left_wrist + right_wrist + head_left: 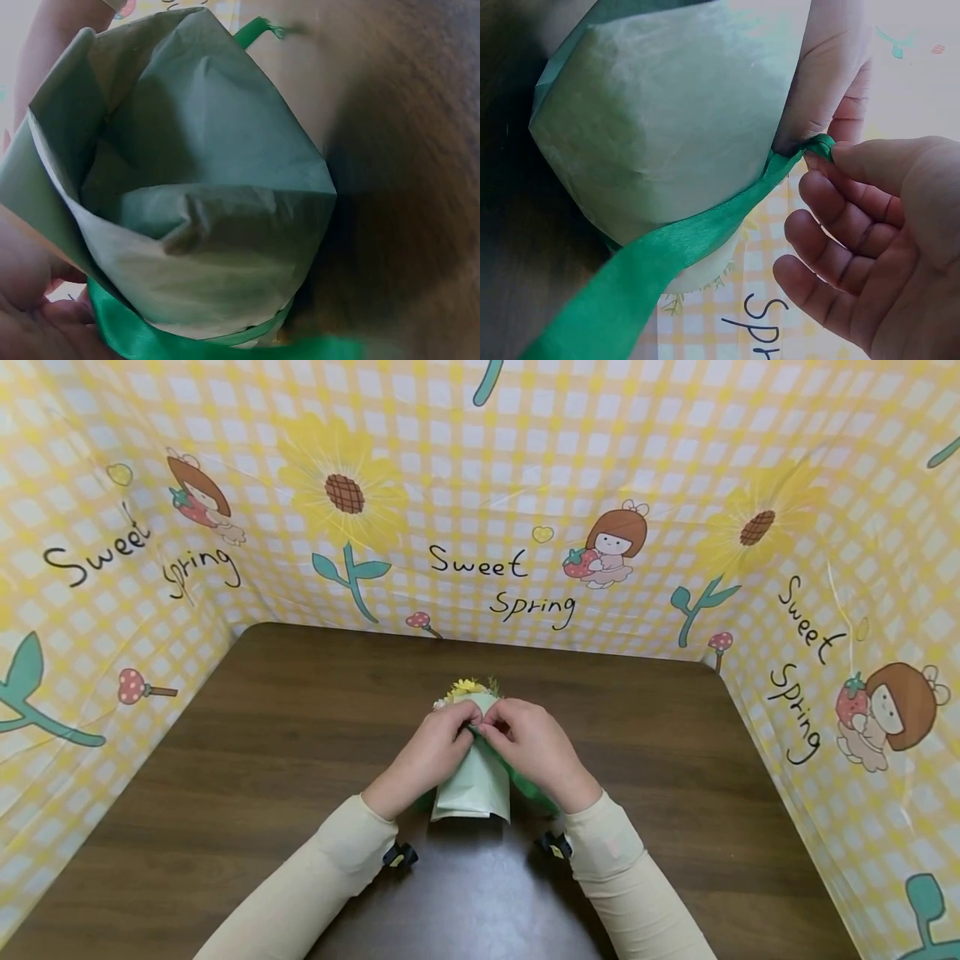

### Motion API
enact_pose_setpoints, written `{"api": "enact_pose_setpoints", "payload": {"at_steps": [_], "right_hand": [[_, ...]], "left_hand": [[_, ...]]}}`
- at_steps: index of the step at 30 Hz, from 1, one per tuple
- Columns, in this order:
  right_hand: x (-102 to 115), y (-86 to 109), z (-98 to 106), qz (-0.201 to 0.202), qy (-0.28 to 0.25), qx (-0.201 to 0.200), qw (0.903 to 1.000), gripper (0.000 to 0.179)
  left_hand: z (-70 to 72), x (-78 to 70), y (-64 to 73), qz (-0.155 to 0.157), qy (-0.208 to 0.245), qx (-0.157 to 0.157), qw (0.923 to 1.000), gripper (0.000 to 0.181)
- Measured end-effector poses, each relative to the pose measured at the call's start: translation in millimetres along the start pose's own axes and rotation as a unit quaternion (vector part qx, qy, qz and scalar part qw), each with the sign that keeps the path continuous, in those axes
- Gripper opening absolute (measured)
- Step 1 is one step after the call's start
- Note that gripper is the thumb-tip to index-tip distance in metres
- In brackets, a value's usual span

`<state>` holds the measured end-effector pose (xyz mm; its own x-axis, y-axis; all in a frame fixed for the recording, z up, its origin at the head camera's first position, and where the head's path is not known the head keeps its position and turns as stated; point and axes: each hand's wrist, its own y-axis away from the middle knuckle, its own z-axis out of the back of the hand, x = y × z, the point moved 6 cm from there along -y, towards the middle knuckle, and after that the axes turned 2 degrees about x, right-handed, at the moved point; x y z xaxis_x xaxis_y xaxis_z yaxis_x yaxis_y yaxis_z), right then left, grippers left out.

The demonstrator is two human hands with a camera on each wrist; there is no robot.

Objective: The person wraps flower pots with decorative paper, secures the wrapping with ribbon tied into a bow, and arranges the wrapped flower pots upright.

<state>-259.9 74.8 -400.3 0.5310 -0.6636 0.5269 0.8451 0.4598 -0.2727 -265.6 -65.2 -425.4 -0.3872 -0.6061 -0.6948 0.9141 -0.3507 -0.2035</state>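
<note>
A small bouquet wrapped in pale green paper (472, 785) lies on the table, its yellow and white flowers (465, 687) at the far end. Green ribbon (697, 232) runs around the wrap's narrowed middle. My right hand (536, 747) pinches a small ribbon loop between thumb and index finger, the other fingers loosely bent. Close against it, my left hand (431, 747) pinches at the same spot on the ribbon, its fingertips partly hidden by the paper in the right wrist view. The left wrist view looks into the open, folded bottom of the wrapping paper (210, 135).
A dark brown wooden table (262, 760) carries the bouquet. Yellow checked cloth (480, 485) with printed flowers and lettering stands along its back and sides. Loose ribbon tails trail beside the wrap, and a dark band with a small device (401, 857) sits at the left wrist.
</note>
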Motion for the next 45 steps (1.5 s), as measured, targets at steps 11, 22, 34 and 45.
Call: {"api": "enact_pose_setpoints", "payload": {"at_steps": [11,22,34,45], "right_hand": [[-1.5,0.8,0.8,-0.009,0.006,-0.007,0.9999,0.008],[-1.6,1.2,2.3,-0.006,0.012,-0.008,0.9999,0.008],[2.1,2.1,-2.7,0.002,0.012,0.002,0.9999,0.007],[2.6,0.7,-1.9,0.009,0.027,-0.007,0.9996,0.008]], "left_hand": [[4.1,0.1,0.2,-0.007,-0.011,0.003,0.9999,0.023],[8.4,1.4,3.0,0.017,0.013,0.065,0.9977,0.015],[2.7,1.5,0.2,-0.024,-0.032,0.027,0.9988,0.024],[-2.2,0.4,-0.6,-0.050,-0.071,-0.002,0.9962,0.022]]}}
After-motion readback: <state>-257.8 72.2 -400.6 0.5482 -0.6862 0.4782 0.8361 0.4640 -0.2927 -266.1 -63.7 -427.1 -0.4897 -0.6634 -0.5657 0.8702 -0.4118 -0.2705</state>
